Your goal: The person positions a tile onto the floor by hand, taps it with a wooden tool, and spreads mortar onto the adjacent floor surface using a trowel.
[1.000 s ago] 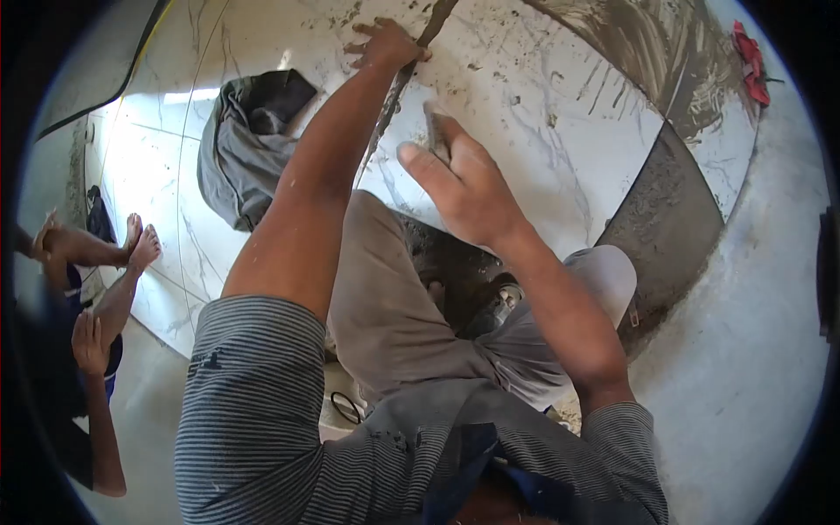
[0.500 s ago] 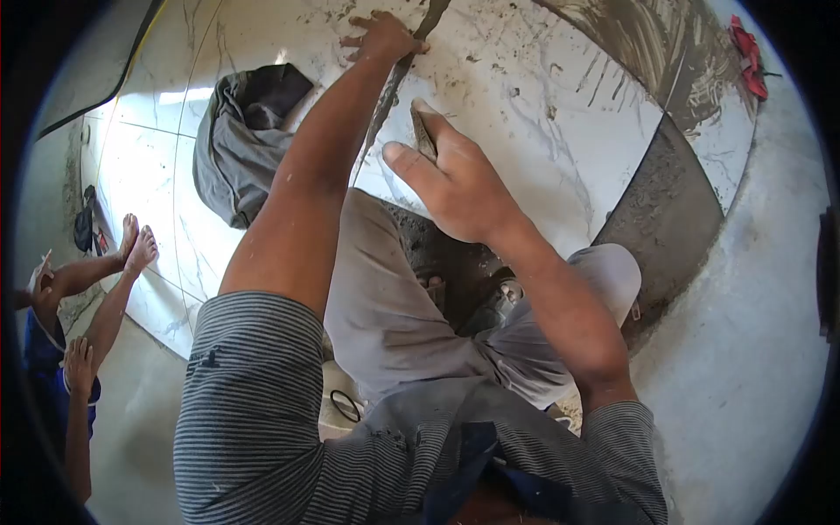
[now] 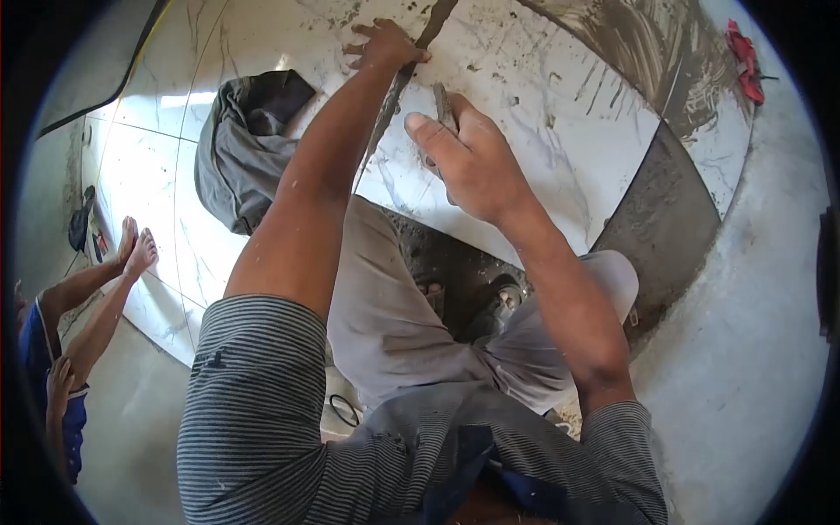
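At the upper centre, your right hand [image 3: 479,171] grips a thin grey piece [image 3: 444,107] above a large pale tile [image 3: 560,166].
Upright between your thumb and fingers, the piece is clamped, its lower part hidden by your hand; its exact kind you cannot tell. Up and left of it, your left hand [image 3: 382,44] is spread open on the tiled floor, its thumb at the dark seam [image 3: 385,109]. At the lower centre, a black loop [image 3: 344,409] sits by your trousers [image 3: 394,324], which partly cover the dark mortar [image 3: 446,254] between your legs. Upper left, a grey cloth [image 3: 241,153] lies beside your left forearm; upper right, brown smears [image 3: 626,44] coat the surface near a red cloth [image 3: 745,63]. Another person's feet [image 3: 138,249] rest at the left.
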A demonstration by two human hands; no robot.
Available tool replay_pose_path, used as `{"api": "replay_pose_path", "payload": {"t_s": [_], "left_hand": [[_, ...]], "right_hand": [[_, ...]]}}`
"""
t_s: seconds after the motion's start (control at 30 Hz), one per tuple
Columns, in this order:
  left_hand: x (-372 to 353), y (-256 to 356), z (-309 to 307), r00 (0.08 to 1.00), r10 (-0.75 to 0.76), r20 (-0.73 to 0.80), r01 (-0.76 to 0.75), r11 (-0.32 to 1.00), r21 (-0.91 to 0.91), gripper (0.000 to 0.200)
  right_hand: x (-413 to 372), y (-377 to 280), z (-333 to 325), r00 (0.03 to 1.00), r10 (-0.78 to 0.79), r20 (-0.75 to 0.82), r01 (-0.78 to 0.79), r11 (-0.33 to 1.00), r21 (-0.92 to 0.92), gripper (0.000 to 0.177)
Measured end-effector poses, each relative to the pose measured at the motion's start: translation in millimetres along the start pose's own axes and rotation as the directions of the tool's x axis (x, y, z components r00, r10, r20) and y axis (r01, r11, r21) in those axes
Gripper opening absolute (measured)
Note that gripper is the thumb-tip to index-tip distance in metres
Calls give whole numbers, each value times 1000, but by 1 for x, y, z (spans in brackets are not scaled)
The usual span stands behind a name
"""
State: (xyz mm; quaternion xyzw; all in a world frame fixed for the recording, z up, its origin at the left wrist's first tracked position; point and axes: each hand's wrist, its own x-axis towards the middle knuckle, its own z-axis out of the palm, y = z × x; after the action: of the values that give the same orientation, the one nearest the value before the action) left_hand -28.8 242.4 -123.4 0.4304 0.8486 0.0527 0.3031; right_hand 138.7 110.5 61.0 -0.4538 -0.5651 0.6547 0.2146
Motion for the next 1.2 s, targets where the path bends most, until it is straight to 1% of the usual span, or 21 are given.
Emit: {"api": "replay_pose_path", "payload": {"t_s": [0.07,0.1,0.13,0.17,0.23,0.3,0.37,0.47,0.53,0.57,0.63,0.77,0.8,0.83,0.87,0.93,0.97,1.07,1.1,1.13,1.2], "left_hand": [[23,-14,18,995,86,43,-89,993,72,116],[18,-8,14,999,28,42,-34,989,144,117],[15,-14,18,998,16,53,-24,989,148,117],[12,-19,22,998,23,50,-29,992,124,117],[14,-1,8,998,69,12,-69,994,83,118],[5,-1,4,999,-11,42,7,996,89,116],[23,-6,13,999,-20,40,17,997,74,117],[22,-6,17,1000,-4,22,3,998,65,117],[18,-4,12,1000,-4,12,3,997,71,117],[18,-3,9,1000,9,26,-11,998,61,118],[11,-16,17,998,13,68,-17,998,66,118],[15,-7,13,999,12,48,-13,1000,12,117],[15,-8,11,999,16,48,-17,1000,8,117],[23,-10,18,999,36,24,-38,994,103,116],[19,-14,23,999,34,32,-38,994,107,116],[11,-4,9,997,45,57,-52,989,137,115],[0,2,0,999,-5,50,2,998,55,115],[-1,3,-3,998,-19,66,14,998,67,115],[6,-1,5,997,-23,70,16,995,94,115],[0,-1,2,998,-18,66,12,995,94,115],[-5,5,-4,997,-21,73,17,999,50,114]], "right_hand": [[-5,-17,-6,1000,5,-12,-5,999,-45,55],[-5,-19,-7,996,-89,-23,90,995,31,54],[-9,-19,-5,986,-163,-45,167,979,115,54],[-10,-15,-2,988,-148,-47,153,980,124,54],[5,-14,-7,997,-65,-45,62,996,-67,53],[1,-20,-14,995,-85,-48,81,994,-69,51],[3,-16,-14,995,-92,-39,89,994,-63,50],[14,-14,-21,993,-77,-86,68,993,-96,48],[17,-17,-25,989,-98,-110,98,995,-8,46],[21,-21,-30,989,-103,-107,102,995,-11,46],[20,-29,-38,990,-60,-127,65,997,39,46],[35,-22,-43,976,-95,-194,82,994,-71,46],[34,-29,-48,977,-103,-186,106,994,8,46],[33,-32,-50,979,-100,-178,118,989,92,46],[37,-23,-49,979,-92,-180,110,989,96,46],[59,-12,-54,962,-132,-240,132,991,-17,43],[61,-14,-58,955,-101,-279,110,994,14,41],[59,-36,-71,934,-152,-322,188,979,81,38],[69,-31,-74,928,-122,-351,181,973,142,36],[77,-26,-77,927,-127,-354,187,972,141,36],[90,-27,-83,900,-176,-399,168,984,-55,30]]}}
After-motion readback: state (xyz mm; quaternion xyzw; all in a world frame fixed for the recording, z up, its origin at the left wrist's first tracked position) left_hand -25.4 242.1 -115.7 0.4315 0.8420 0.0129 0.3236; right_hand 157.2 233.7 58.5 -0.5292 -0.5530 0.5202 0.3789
